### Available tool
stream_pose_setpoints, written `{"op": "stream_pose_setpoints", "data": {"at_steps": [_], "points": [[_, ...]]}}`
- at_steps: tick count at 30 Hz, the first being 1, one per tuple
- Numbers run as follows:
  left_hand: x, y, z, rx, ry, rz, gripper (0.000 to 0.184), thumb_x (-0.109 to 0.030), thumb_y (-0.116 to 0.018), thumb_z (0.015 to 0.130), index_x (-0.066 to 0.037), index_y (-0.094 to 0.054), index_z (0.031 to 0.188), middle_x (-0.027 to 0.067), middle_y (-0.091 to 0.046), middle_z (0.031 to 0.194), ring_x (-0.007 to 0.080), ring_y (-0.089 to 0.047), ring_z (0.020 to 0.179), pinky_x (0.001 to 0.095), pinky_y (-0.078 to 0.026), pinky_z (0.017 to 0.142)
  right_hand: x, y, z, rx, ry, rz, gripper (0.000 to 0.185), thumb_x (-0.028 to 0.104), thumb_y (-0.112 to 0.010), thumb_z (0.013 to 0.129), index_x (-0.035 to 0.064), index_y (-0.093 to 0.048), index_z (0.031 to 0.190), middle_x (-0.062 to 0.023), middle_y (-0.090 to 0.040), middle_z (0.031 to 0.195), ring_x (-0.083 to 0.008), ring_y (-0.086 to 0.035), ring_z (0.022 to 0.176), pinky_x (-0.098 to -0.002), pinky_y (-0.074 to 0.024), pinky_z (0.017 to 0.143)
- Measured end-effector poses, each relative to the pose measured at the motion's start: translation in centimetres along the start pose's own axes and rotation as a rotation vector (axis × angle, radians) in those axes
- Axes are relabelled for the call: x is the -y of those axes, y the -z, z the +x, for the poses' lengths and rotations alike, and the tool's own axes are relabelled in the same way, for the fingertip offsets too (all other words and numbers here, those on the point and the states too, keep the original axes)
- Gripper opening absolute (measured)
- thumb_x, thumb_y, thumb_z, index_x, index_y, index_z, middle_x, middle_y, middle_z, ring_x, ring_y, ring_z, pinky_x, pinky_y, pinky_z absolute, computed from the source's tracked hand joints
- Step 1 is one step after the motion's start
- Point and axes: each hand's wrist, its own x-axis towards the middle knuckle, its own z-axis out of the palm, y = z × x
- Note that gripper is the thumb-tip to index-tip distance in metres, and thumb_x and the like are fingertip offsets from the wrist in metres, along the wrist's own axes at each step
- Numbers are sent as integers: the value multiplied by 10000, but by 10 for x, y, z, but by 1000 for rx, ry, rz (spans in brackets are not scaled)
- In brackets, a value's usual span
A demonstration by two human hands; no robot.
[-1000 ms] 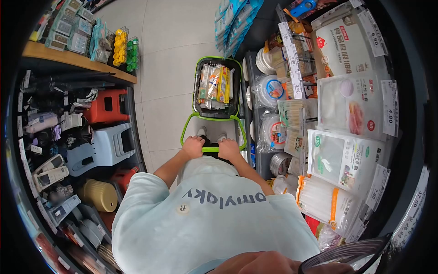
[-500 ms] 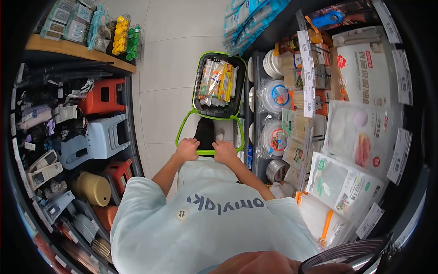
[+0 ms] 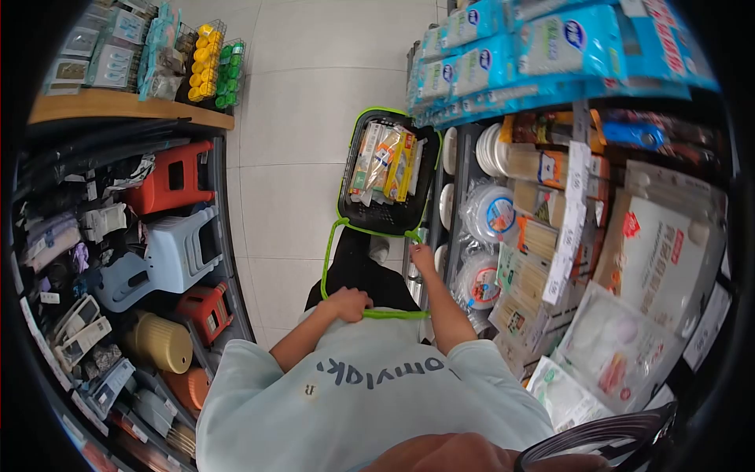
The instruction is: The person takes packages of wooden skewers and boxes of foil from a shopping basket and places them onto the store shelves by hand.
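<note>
A black shopping basket [image 3: 409, 216] with a green rim stands on the floor ahead, holding several flat packages [image 3: 385, 165], one of them yellow. Its long green handle [image 3: 325, 259] reaches back to my body. My left hand [image 3: 348, 304] is closed round the crossbar of that handle at my waist. Further forward, my right hand [image 3: 422, 258] has its fingers curled at the handle's right side, close to the basket rim; exactly what they grip is too small to tell.
Shelves on the right carry blue packs [image 3: 550, 43], wrapped plates [image 3: 497, 214] and glove packs [image 3: 621, 346]. The left shelf holds a red stool [image 3: 169, 179], a blue stool [image 3: 177, 248] and a beige tub [image 3: 161, 342]. Tiled floor [image 3: 287, 118] runs between them.
My right hand has left the crossbar and moved forward to the handle's right side. My left hand has shifted right and closer to my body. The blue packs fill more of the view.
</note>
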Motion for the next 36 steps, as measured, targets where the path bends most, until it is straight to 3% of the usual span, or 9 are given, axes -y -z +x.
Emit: {"op": "stream_pose_setpoints", "data": {"at_steps": [2, 7, 13, 18, 23, 24, 31, 34, 36], "points": [[6, -7, 11, 53, -9, -27, 461, -145, -558, 759, -162, -663, 1207, 130, -639, 1135, 329, -590, 1102, 500, -455, 921, -30, -8, 70, 52, -124, 72, 258, 266, -647, 902, 15, -664, 847, -84, -648, 620, -179, -665, 616, -355, -512, 597], [13, 11, 5, 100, -23, -77, 451, -180, -563, 810, -140, -628, 1255, 117, -605, 1185, 304, -559, 1145, 478, -413, 966, 97, 17, 142, 35, 85, 32, 222, 216, -637, 893, -4, -658, 867, -88, -663, 662, -178, -662, 613, -343, -514, 608], [28, 5, 10, 68, -69, -159, 487, -183, -608, 780, -115, -608, 1262, 93, -572, 1256, 281, -521, 1188, 441, -368, 1004, 157, -18, 235, 15, 195, -143, 259, 228, -669, 837, -20, -651, 912, -181, -684, 827, -312, -683, 785, -395, -523, 712], [39, 15, 6, 35, -68, -215, 444, -170, -603, 803, -112, -606, 1243, 88, -573, 1248, 285, -508, 1216, 441, -348, 1028, 152, -78, 291, -3, 162, -24, 265, 223, -694, 817, -17, -652, 922, -206, -683, 844, -358, -676, 814, -405, -523, 739], [48, 23, 9, -29, -101, -296, 396, -144, -567, 832, -87, -614, 1222, 99, -576, 1207, 297, -520, 1190, 466, -362, 1017, 118, -125, 307, -75, 123, -260, 259, 212, -740, 776, 3, -672, 913, -262, -619, 973, -407, -627, 940, -427, -507, 851], [49, 23, 9, -28, -100, -321, 395, -147, -569, 834, -87, -614, 1222, 98, -575, 1208, 296, -518, 1192, 467, -361, 1020, 107, -127, 310, -6, 96, -279, 295, 218, -761, 757, 17, -674, 955, -276, -571, 1055, -427, -594, 1006, -433, -484, 922], [51, 32, 15, -36, -115, -371, 433, -158, -631, 804, -85, -594, 1230, 94, -564, 1209, 294, -516, 1191, 478, -358, 1021, 81, -112, 331, 11, -26, -324, 439, 238, -795, 738, 65, -658, 1117, -276, -475, 1300, -424, -555, 1128, -419, -452, 1006], [50, 34, 18, -27, -121, -378, 440, -162, -639, 798, -87, -590, 1229, 93, -564, 1207, 296, -516, 1190, 481, -359, 1020, 96, -83, 354, 57, -14, -348, 568, 317, -790, 732, 189, -644, 1265, -242, -349, 1480, -454, -431, 1296, -442, -392, 1084], [49, 33, 21, -36, -118, -389, 439, -167, -638, 799, -88, -590, 1228, 94, -565, 1205, 299, -517, 1189, 483, -360, 1019, 99, -72, 377, 84, -26, -363, 578, 343, -789, 735, 205, -640, 1276, -233, -334, 1496, -453, -406, 1318, -449, -369, 1100]]}}
